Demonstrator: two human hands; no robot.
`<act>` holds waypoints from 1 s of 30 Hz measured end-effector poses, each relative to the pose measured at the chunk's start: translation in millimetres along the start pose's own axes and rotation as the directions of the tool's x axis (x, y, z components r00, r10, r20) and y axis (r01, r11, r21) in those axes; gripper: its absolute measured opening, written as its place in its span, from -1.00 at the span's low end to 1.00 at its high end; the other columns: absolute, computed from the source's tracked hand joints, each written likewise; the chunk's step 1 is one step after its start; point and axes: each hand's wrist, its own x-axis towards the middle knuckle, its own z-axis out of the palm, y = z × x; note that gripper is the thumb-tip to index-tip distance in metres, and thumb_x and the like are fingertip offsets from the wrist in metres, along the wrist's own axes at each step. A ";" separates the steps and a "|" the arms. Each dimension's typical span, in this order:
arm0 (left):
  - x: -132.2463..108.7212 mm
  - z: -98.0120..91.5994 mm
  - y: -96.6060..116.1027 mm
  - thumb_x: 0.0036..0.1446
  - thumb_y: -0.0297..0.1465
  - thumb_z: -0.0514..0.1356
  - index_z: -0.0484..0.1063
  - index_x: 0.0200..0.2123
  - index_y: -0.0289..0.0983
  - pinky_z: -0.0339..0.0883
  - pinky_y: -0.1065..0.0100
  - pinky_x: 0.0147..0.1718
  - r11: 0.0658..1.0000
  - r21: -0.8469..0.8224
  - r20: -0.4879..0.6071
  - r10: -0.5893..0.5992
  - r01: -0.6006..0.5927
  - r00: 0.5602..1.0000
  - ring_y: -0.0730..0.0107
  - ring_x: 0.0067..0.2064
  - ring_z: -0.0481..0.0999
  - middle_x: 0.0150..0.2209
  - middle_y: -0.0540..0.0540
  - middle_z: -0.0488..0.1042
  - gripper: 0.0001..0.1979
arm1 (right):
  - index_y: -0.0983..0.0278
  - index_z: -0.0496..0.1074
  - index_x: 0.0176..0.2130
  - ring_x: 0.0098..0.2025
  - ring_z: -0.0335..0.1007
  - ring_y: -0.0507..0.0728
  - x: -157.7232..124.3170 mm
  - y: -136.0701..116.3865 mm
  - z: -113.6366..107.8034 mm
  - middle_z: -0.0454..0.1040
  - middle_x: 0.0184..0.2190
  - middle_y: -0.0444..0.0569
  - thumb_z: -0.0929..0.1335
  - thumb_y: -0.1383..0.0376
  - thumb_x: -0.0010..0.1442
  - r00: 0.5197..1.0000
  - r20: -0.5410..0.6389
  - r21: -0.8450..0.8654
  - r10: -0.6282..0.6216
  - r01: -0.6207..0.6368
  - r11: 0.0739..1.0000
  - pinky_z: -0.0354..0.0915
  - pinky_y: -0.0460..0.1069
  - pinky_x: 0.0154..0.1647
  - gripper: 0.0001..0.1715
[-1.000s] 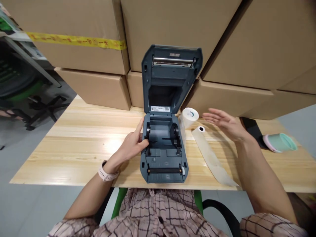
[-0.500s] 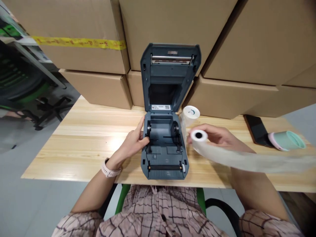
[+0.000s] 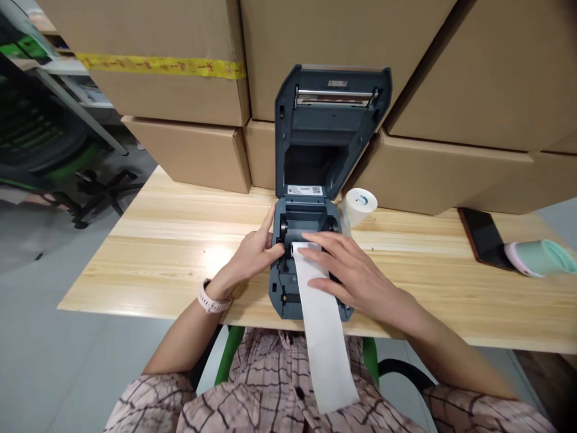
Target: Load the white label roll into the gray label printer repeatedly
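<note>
A dark grey label printer (image 3: pixel 331 210) stands on the table with its lid (image 3: pixel 333 126) raised. My left hand (image 3: pixel 255 252) grips the printer's left side, its thumb over the rim beside the black roll holder (image 3: pixel 283 226) and its fingers outside. Inside the bay lies a small white label roll (image 3: pixel 296 248), with my right hand (image 3: pixel 347 267) over it and the fingers on its right part. A loose white strip (image 3: pixel 327 349) runs from this roll over the printer's front and down toward my lap. The grip under my right fingers is partly hidden.
Another white roll (image 3: pixel 360 201) stands behind the printer on the right. A dark phone (image 3: pixel 482 234) and a mint-green cup (image 3: pixel 543 258) lie at the table's right. Cardboard boxes (image 3: pixel 315 36) are stacked along the back of the table (image 3: pixel 180 240).
My right hand has brought the label roll from the printer's right side into its bay. The strip that trailed right now hangs toward me. My left hand keeps its place on the printer.
</note>
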 end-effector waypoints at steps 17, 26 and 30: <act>-1.4 2.5 -2.7 0.26 -0.06 0.21 -0.23 0.52 -0.29 0.06 0.40 -0.47 1.000 0.012 -0.039 0.023 -0.022 0.999 0.43 -0.51 0.25 -0.56 0.15 0.27 -0.03 | 0.28 0.45 0.12 0.28 0.36 0.24 -39.8 -52.1 37.1 0.53 0.19 0.09 0.32 0.27 0.43 0.975 -0.214 0.011 0.054 -0.053 0.999 0.23 0.28 0.34 -0.68; -1.9 1.6 -2.0 0.26 -0.03 0.21 -0.21 0.52 -0.28 0.07 0.39 -0.47 0.999 0.034 -0.025 -0.002 0.003 1.000 0.42 -0.51 0.26 -0.55 0.15 0.28 -0.02 | 0.20 0.42 0.18 0.33 0.37 0.19 -43.4 -45.9 13.7 0.48 0.26 0.04 0.29 0.14 0.46 0.989 -0.150 0.220 0.009 0.025 0.975 0.22 0.28 0.43 -0.61; -1.7 2.0 -6.8 0.34 -0.06 0.14 -0.11 0.51 -0.24 0.03 0.39 -0.48 0.999 0.014 -0.084 0.037 -0.036 0.996 0.43 -0.52 0.21 -0.58 0.16 0.20 -0.17 | 0.00 0.33 0.32 0.38 0.30 0.24 -12.0 -5.0 -37.6 0.40 0.33 -0.11 0.34 0.17 0.41 0.844 -0.508 0.344 0.175 0.013 0.939 0.28 0.29 0.42 -0.48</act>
